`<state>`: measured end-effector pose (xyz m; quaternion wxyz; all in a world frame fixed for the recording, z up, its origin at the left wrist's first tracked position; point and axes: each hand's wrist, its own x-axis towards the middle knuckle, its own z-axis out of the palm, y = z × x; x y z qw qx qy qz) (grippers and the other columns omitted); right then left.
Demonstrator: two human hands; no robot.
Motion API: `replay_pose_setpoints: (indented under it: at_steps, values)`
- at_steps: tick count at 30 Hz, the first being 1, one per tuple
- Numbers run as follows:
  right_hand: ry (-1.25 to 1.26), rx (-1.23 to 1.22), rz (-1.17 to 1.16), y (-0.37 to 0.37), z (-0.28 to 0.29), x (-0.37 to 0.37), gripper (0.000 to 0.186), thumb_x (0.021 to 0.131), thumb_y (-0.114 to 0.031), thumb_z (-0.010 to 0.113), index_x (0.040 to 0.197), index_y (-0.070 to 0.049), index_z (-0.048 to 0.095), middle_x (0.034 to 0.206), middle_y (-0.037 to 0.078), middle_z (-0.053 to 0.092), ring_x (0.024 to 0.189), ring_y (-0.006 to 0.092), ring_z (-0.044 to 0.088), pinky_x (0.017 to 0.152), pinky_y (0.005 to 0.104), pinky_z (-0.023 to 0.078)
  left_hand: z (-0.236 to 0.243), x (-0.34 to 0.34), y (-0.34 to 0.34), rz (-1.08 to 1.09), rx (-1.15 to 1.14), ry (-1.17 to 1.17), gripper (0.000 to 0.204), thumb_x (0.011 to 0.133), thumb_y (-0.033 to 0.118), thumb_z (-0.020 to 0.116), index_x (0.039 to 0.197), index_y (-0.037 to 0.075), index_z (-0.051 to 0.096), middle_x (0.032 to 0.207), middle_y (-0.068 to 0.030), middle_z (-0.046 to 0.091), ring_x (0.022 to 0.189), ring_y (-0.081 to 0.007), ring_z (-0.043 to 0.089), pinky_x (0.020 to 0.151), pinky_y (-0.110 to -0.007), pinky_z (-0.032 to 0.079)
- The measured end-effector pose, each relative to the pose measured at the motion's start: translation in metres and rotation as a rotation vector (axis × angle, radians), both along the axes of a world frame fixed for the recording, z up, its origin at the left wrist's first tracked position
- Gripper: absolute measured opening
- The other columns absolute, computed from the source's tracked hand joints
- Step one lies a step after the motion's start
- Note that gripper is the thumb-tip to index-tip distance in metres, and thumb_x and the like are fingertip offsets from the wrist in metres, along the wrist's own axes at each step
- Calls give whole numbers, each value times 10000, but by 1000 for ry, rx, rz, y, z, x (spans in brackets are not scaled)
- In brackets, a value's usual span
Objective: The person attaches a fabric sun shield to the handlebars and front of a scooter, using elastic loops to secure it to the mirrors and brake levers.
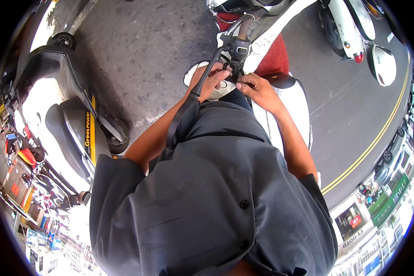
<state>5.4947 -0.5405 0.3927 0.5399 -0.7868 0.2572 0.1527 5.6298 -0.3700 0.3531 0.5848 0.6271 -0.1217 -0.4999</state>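
Observation:
In front of my belly is the handlebar of a white scooter, with a black switch housing (240,48) on it. My left hand (210,79) reaches in from the left, its fingers bent and closed against a small black fitting (234,71) just below the housing. From the other side my right hand (261,90) meets the same fitting, thumb and forefinger pinched together. Whatever lies between those fingertips is too small to make out. A black mirror stem (206,76) rises from the handlebar and passes over my left hand.
Under the handlebar the scooter has white panels (273,124) and a red floor section (275,57). A black and white scooter (69,115) stands at the left. Another white scooter (352,27) is parked at the upper right. A road with double yellow lines (361,161) runs along the right.

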Motion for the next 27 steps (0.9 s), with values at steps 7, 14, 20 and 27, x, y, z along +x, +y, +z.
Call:
replay_pose_setpoints:
  at_steps: [7,14,20,27]
  values:
    - [-319,-552,17,19,13,25,242,834,-221,734,966,-25,682,893,101,577,821,298,603,760,415,475,0,19,-14,100,-173,111,248,929,227,684,1075,28,671,862,-26,644,736,-109,606,695,-251,499]
    - [-240,-141,-122,22,0,28,177,898,-138,685,953,27,651,844,84,606,795,178,583,745,300,459,-7,20,-10,103,-250,367,247,917,137,686,1120,17,612,927,-44,636,821,-131,616,744,-268,504]
    - [-309,98,-385,37,-12,25,142,942,-125,633,967,15,642,833,-6,601,783,77,507,733,243,424,-24,14,-3,172,-351,605,248,916,93,673,1143,25,601,955,-55,635,826,-141,603,771,-282,512]
    - [-331,138,-475,39,-18,23,125,928,-128,650,946,-5,633,726,-43,534,713,50,452,660,226,400,-14,19,1,7,-309,533,244,901,137,703,1101,16,632,946,-34,638,825,-125,594,792,-276,500]
